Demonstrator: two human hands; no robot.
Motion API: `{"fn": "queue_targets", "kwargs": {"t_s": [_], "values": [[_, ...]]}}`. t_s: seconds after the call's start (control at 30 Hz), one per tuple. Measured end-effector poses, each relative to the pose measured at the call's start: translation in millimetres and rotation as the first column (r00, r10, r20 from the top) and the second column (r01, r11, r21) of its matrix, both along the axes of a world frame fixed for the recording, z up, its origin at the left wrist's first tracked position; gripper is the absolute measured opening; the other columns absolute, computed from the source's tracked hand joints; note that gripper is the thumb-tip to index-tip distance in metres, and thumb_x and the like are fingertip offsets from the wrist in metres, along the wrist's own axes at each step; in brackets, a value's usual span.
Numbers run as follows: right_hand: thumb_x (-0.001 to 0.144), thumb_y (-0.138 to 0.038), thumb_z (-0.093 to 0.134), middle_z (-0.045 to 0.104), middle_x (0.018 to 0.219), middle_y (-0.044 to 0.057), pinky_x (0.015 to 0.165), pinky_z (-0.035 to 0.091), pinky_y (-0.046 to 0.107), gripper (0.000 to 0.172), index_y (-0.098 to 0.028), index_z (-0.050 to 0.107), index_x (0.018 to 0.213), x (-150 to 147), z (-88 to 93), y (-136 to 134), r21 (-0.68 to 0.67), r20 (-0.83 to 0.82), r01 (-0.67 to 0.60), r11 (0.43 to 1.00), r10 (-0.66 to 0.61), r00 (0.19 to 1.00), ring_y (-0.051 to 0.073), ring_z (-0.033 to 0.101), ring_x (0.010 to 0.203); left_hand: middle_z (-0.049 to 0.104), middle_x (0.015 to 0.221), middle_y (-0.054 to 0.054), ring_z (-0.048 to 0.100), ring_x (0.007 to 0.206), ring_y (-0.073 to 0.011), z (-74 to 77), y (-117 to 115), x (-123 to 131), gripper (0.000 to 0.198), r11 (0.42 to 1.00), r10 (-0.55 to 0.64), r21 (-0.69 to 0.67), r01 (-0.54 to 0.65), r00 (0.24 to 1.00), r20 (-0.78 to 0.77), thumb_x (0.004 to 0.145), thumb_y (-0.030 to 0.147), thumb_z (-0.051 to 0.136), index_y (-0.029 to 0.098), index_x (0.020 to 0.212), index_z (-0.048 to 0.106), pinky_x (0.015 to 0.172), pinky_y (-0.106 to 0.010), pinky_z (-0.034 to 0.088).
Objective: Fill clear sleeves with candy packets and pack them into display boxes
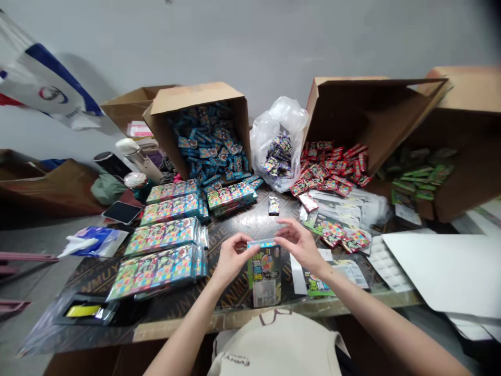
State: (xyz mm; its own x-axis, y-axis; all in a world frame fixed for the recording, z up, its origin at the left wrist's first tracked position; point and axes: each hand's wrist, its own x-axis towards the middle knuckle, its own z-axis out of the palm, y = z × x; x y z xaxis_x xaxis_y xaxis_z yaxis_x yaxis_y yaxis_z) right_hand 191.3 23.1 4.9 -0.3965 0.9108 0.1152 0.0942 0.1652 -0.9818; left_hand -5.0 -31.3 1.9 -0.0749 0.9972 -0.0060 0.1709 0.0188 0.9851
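Note:
My left hand [231, 257] and my right hand [299, 243] meet over the table's middle, both pinching the top edge of a clear packet with a colourful printed card [264, 271] that hangs down between them. The left fingers grip its left corner, the right fingers its right corner. A single small dark packet [274, 204] lies on the table just beyond my hands. Rows of finished colourful packets [162, 250] lie stacked to the left of my left hand.
Tipped cardboard boxes at the back spill blue packets [211, 146], red packets [332, 167] and green packets [418, 177]. A plastic bag of dark packets [278, 151] stands between them. White sheets [450, 271] lie at right, a tissue pack [92, 240] and a phone [122, 212] at left.

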Motion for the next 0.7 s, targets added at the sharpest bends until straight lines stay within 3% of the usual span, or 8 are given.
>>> {"fn": "queue_targets", "kwargs": {"t_s": [0.1,0.23,0.5,0.6,0.7], "values": [[0.075,-0.032,0.061,0.063,0.077,0.002,0.067,0.049,0.029,0.036,-0.022,0.050,0.108,-9,4.6,-8,-0.003,0.013,-0.022,1.000,0.022,1.000,0.015,0.061,0.068,0.061,0.065,-0.002,0.055,0.060,-0.0114,5.9,3,-6,0.024,1.000,-0.015,-0.010,0.014,1.000,-0.005,0.069,0.035,0.065,0.012,0.067,0.058,0.058,-0.022,0.044],[0.074,-0.030,0.062,0.063,0.075,0.001,0.063,0.049,0.028,0.034,-0.020,0.052,0.105,-13,5.8,-10,-0.012,0.018,-0.042,0.999,0.043,0.999,0.014,0.060,0.062,0.063,0.066,-0.003,0.056,0.059,-0.0116,15.5,5,-11,0.021,0.993,-0.103,-0.056,0.103,0.995,0.009,0.071,0.033,0.063,0.012,0.072,0.063,0.058,-0.022,0.044],[0.075,-0.027,0.060,0.063,0.072,0.001,0.058,0.049,0.027,0.024,-0.021,0.050,0.096,-13,16.8,-16,0.020,0.107,-0.064,0.998,0.062,0.992,0.014,0.060,0.060,0.066,0.075,-0.006,0.059,0.069,-0.0148,39.5,-9,-13,0.014,0.952,-0.189,0.163,0.259,0.917,-0.352,0.076,0.026,0.057,0.016,0.072,0.067,0.066,-0.026,0.046],[0.078,-0.026,0.058,0.065,0.074,0.001,0.065,0.051,0.029,0.021,-0.021,0.051,0.097,-8,15.2,-21,0.102,0.104,-0.069,0.992,0.058,0.993,0.016,0.062,0.066,0.065,0.073,-0.006,0.060,0.069,-0.0146,39.6,-10,-15,0.014,0.942,-0.209,0.172,0.289,0.903,-0.376,0.077,0.025,0.057,0.016,0.071,0.066,0.065,-0.025,0.046],[0.080,-0.020,0.056,0.067,0.085,0.002,0.078,0.049,0.032,0.022,-0.023,0.054,0.101,-1,6.0,-27,0.311,0.131,-0.068,0.948,0.028,0.991,0.017,0.064,0.080,0.063,0.074,-0.005,0.058,0.068,-0.0138,35.2,-12,-14,0.015,0.928,-0.209,0.175,0.330,0.847,-0.490,0.080,0.022,0.052,0.016,0.074,0.064,0.064,-0.024,0.045]]}}
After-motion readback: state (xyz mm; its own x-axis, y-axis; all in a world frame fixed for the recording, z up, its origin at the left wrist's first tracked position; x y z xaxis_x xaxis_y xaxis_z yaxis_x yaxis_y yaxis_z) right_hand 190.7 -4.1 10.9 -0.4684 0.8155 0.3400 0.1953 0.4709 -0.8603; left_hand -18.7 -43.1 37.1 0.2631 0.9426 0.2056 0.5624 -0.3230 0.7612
